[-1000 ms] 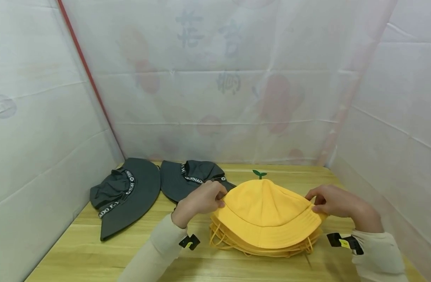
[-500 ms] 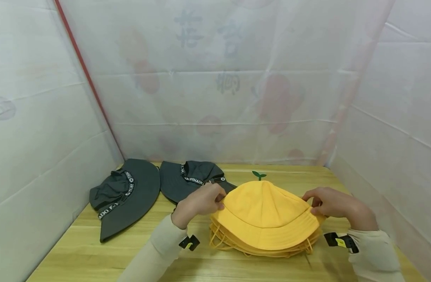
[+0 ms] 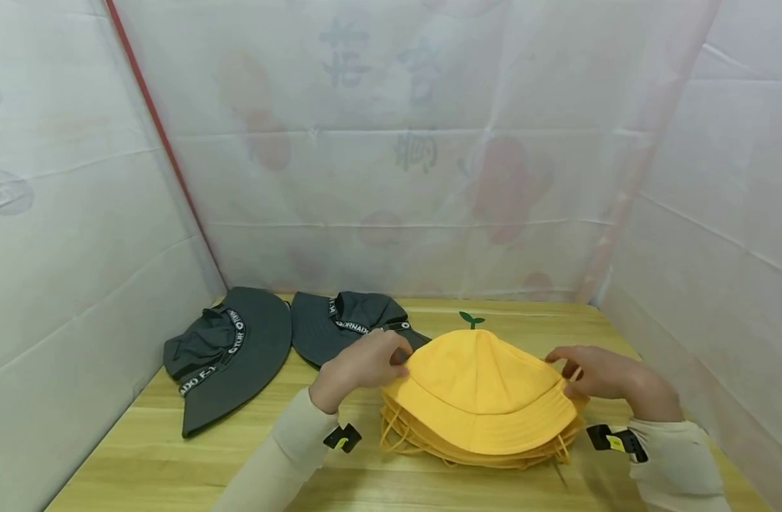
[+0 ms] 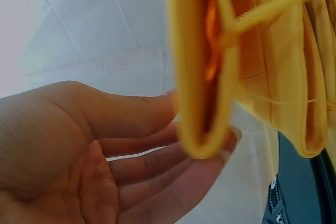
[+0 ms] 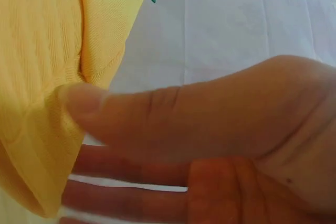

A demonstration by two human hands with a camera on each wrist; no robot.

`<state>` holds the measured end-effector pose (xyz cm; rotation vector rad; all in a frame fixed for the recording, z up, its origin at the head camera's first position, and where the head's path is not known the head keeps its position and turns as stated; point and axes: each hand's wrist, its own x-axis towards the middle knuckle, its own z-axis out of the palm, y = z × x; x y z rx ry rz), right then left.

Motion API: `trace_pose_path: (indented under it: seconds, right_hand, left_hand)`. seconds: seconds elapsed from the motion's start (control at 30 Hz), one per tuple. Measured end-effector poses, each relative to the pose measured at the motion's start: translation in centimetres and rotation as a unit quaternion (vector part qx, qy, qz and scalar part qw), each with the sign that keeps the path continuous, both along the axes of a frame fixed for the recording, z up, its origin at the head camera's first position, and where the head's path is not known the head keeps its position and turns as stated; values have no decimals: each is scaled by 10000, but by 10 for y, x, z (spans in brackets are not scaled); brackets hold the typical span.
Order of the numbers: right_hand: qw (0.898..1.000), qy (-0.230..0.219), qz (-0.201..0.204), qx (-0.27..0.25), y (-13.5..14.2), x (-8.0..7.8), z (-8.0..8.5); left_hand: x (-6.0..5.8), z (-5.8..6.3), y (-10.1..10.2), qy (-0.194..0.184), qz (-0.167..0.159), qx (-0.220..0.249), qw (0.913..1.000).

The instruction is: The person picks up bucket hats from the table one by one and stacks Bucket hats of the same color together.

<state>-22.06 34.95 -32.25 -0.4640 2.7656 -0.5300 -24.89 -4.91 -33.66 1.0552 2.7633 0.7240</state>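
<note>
A yellow bucket hat point(image 3: 483, 384) with a green sprout on its crown lies on top of a stack of similar yellow hats point(image 3: 423, 444) with cords hanging out. My left hand point(image 3: 368, 363) pinches the left side of its brim; in the left wrist view the thumb is on one side of the brim point(image 4: 191, 77) and the fingers reach behind it. At the right side, my right hand point(image 3: 605, 373) holds the brim. Its thumb point(image 5: 131, 111) presses the fabric in the right wrist view, with the fingers behind, partly hidden by the cloth.
Two dark grey brimmed hats with lettered bands stand to the left: one at the far left point(image 3: 256, 363), the other point(image 3: 317, 331) behind my left hand. White sheeting point(image 3: 391, 178) walls the wooden table point(image 3: 173, 469) at the back and both sides.
The right hand has shifted slightly left and down along the brim. The top yellow hat has settled a little lower, while the left hand stays nearly in place.
</note>
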Motion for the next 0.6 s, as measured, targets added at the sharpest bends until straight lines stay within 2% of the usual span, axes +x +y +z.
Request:
trace_pose_path:
  seconds: [0.07, 0.23, 0.37, 0.47, 0.6]
  right_hand:
    - [9997, 239, 22, 19, 0, 1, 1]
    - [9957, 807, 451, -68, -8, 4, 2]
    - [9914, 1074, 738, -95, -21, 10, 3]
    - [9908, 1012, 875, -186, -34, 16, 3]
    - [9933, 555, 970, -282, -52, 21, 1]
  left_hand:
    - [2, 2, 0, -19, 39, 26, 10000]
    - [7, 6, 1, -21, -79, 186, 9998]
    - [10, 3, 8, 130, -245, 24, 9996]
    - [14, 1, 14, 169, -406, -197, 9988]
    - [17, -3, 19, 180, -610, -350, 9974]
